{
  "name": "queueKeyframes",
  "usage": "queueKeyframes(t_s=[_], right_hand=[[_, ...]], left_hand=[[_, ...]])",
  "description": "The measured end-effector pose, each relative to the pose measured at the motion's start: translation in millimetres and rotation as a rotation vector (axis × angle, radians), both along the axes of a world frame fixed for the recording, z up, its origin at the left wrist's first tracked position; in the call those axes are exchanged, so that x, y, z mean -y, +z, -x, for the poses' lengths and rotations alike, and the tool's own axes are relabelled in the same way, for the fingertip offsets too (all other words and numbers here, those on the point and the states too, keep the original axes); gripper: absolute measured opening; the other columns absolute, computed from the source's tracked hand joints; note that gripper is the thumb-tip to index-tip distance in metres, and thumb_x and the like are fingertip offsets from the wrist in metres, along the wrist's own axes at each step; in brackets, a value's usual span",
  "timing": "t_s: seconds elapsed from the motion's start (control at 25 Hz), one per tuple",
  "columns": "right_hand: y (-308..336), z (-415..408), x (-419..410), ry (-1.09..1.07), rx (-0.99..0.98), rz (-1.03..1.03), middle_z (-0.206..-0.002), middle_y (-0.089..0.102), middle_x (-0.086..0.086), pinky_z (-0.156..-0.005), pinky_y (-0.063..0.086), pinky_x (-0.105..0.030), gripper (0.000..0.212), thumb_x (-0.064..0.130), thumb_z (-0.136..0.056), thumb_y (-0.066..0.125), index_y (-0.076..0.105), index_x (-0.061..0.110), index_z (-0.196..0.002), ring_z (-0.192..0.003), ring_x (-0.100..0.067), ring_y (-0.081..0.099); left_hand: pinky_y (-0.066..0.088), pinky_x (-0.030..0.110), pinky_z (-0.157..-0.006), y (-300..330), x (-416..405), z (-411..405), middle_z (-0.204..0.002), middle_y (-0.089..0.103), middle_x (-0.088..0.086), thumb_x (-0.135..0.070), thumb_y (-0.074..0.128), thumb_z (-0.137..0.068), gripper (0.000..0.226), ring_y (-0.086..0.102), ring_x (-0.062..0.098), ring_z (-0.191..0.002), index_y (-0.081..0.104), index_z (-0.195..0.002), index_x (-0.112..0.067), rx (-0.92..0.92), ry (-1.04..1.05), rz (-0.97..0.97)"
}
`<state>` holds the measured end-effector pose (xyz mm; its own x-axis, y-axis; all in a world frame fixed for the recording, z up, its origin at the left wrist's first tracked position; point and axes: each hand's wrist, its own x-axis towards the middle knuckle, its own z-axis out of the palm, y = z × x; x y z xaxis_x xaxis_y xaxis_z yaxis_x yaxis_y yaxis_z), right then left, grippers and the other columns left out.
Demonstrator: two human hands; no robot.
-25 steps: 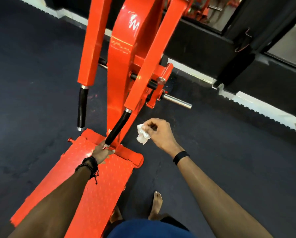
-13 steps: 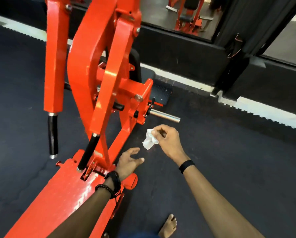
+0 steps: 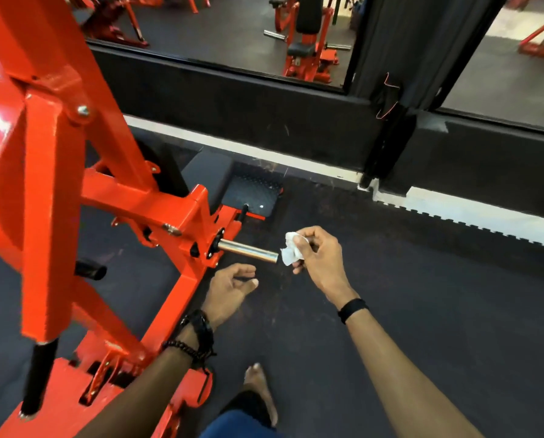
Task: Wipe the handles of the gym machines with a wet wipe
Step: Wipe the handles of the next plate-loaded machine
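Observation:
A crumpled white wet wipe [image 3: 291, 249] is pinched in my right hand [image 3: 319, 259], which hovers just right of the tip of a chrome weight peg [image 3: 247, 249] sticking out of the orange gym machine [image 3: 49, 197]. My left hand [image 3: 229, 290] hangs open below the peg with its fingers loosely curled and nothing in it. A black rubber handle [image 3: 38, 379] hangs from the machine's orange arm at the lower left, away from both hands.
The machine's orange footplate [image 3: 59, 415] fills the lower left. My bare foot [image 3: 261, 393] stands on the dark rubber floor [image 3: 422, 311]. A black low wall with mirrors [image 3: 248, 102] runs behind, showing other orange machines. A black seat pad [image 3: 212, 172] sits behind the frame.
My left hand let go of the black handle and drifted right, open. The view swung right and up; my right hand with the wipe now sits beside the chrome peg's tip.

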<state>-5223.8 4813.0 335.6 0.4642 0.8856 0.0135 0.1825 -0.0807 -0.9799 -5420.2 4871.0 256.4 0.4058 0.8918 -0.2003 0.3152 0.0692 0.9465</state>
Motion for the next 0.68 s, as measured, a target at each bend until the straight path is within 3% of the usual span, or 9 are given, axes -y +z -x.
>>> queueKeyframes(t_s=[0.16, 0.36, 0.52, 0.68], right_hand=[[-12, -58, -63, -0.009, 0.022, -0.004, -0.086, 0.072, -0.012, -0.060, 0.061, -0.037, 0.005, 0.010, -0.091, 0.069, 0.071, 0.007, -0.094, -0.070, -0.025, 0.071], [-13, -144, -146, 0.003, 0.089, 0.075, -0.106, 0.071, -0.009, -0.075, 0.062, -0.035, 0.027, -0.009, -0.090, 0.059, 0.069, 0.005, -0.111, -0.090, -0.022, 0.072], [-27, -179, -209, -0.020, 0.060, 0.098, -0.105, 0.071, -0.011, -0.073, 0.062, -0.034, 0.031, -0.013, -0.087, 0.059, 0.069, 0.004, -0.111, -0.091, -0.023, 0.071], [-60, -199, -251, 0.022, -0.034, 0.172, -0.097, 0.073, -0.010, -0.064, 0.062, -0.032, 0.029, -0.009, -0.088, 0.062, 0.069, 0.011, -0.107, -0.083, -0.024, 0.073]], left_hand=[[0.044, 0.008, -0.059, -15, -84, -50, -0.088, 0.068, -0.001, 0.005, 0.069, -0.086, 0.023, 0.059, -0.011, -0.062, 0.067, -0.102, -0.011, -0.036, 0.049, -0.017], [0.046, 0.014, -0.063, -23, -170, -130, -0.084, 0.068, -0.001, 0.002, 0.069, -0.087, 0.021, 0.061, 0.006, -0.071, 0.066, -0.096, -0.016, -0.042, 0.069, 0.015], [0.045, 0.026, -0.066, -30, -219, -176, -0.081, 0.069, 0.002, -0.015, 0.075, -0.081, 0.016, 0.060, 0.010, -0.069, 0.067, -0.091, -0.023, -0.104, -0.010, 0.047], [0.052, 0.035, -0.082, -46, -257, -201, -0.078, 0.071, 0.000, -0.034, 0.068, -0.067, 0.019, 0.063, 0.014, -0.069, 0.068, -0.086, -0.029, -0.177, 0.040, 0.096]])
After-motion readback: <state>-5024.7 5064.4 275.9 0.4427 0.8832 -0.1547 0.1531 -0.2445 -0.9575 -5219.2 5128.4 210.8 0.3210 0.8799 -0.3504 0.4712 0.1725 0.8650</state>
